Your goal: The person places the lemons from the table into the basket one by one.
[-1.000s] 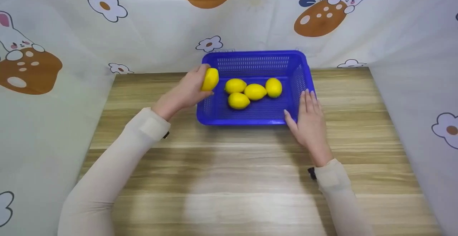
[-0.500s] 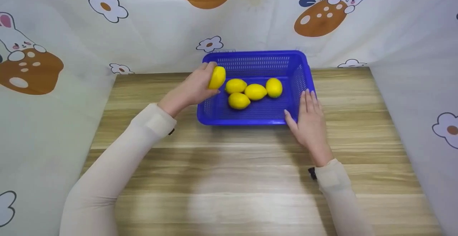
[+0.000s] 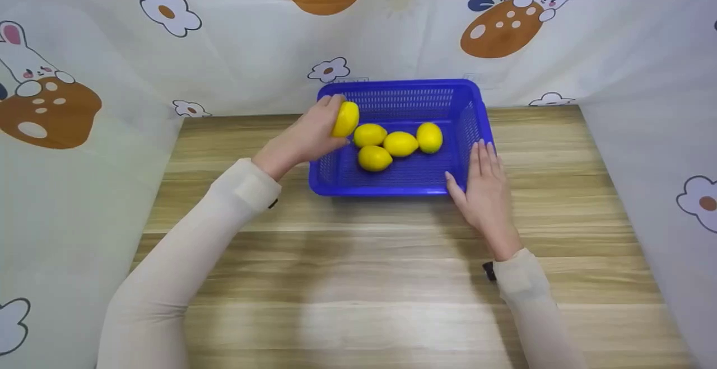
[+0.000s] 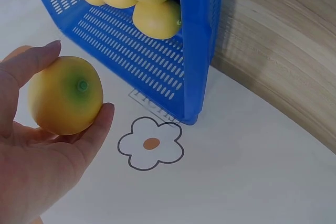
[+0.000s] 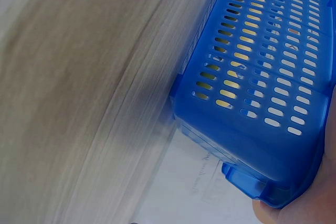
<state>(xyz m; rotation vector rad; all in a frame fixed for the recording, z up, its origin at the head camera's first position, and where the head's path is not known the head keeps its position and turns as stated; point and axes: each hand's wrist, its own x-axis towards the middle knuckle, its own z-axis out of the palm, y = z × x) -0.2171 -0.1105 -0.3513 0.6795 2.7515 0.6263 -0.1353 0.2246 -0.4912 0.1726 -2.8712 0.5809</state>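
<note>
A yellow lemon (image 3: 346, 119) is gripped by my left hand (image 3: 316, 134) over the left side of a blue plastic basket (image 3: 392, 191). In the left wrist view, thumb and fingers curl round that lemon (image 4: 67, 95), whose greenish stem end faces the camera. Several more lemons (image 3: 400, 144) lie together on the basket floor. My right hand (image 3: 488, 198) rests on the basket's right rim, fingers straight and thumb over the front corner. The right wrist view shows the slotted basket wall (image 5: 252, 77) with part of the right hand (image 5: 315, 198) at its rim.
The basket stands on a wood-grain table (image 3: 381, 279), close to the back. A white printed cloth (image 3: 241, 33) hangs behind it and along both sides.
My left hand has moved right with the lemon, from the basket's left rim to further over its inside. The right hand and the basket stay where they were.
</note>
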